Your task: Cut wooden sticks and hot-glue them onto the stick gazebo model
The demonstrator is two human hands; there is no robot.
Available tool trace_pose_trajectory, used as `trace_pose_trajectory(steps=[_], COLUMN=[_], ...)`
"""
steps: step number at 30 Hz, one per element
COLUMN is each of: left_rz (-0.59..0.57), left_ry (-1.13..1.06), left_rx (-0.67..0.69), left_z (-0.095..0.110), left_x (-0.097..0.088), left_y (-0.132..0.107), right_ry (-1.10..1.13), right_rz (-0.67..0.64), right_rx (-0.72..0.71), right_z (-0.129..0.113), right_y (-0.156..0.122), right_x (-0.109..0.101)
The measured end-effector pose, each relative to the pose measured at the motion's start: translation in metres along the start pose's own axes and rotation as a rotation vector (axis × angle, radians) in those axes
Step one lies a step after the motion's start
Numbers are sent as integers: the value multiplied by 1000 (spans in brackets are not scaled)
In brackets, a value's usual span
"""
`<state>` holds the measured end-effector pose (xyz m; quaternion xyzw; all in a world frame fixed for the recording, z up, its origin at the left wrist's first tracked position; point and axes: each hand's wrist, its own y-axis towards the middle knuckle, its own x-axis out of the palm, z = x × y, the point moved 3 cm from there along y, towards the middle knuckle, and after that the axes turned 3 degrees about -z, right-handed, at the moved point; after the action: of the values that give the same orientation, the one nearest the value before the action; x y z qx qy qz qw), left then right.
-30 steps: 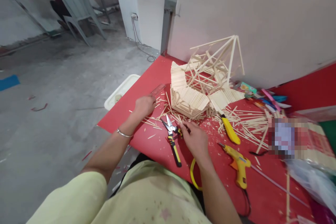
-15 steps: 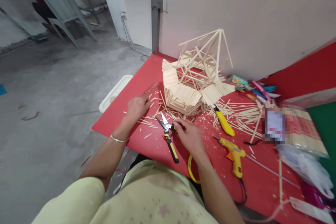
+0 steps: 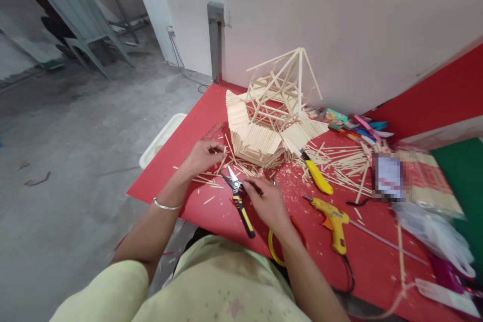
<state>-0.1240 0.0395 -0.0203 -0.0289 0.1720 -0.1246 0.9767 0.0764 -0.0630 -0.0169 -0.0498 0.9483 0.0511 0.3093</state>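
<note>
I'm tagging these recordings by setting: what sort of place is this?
It looks like an informal craft workspace, though I can't tell whether it is a home or a workshop. A red tabletop bears a structure of wooden sticks, many loose sticks and a yellow glue gun.

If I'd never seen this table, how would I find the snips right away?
On the red table, find the wooden stick model. In front of it, between the left hand and right hand, are the snips. Their pointed silver blade sets them apart from the yellow glue gun.
</note>
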Motion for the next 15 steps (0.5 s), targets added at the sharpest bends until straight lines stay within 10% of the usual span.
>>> trace_pose_trajectory(steps=[6, 15], left_rz=[-219, -246], left_ry=[-670, -930], left_rx=[-121, -232], left_z=[7, 37], left_x=[57, 106], left_y=[-27, -24], right_ry=[255, 343], right_rz=[2, 108], right_rx=[30, 118], right_z=[-5, 0], right_y=[0, -11], right_x=[1, -21])
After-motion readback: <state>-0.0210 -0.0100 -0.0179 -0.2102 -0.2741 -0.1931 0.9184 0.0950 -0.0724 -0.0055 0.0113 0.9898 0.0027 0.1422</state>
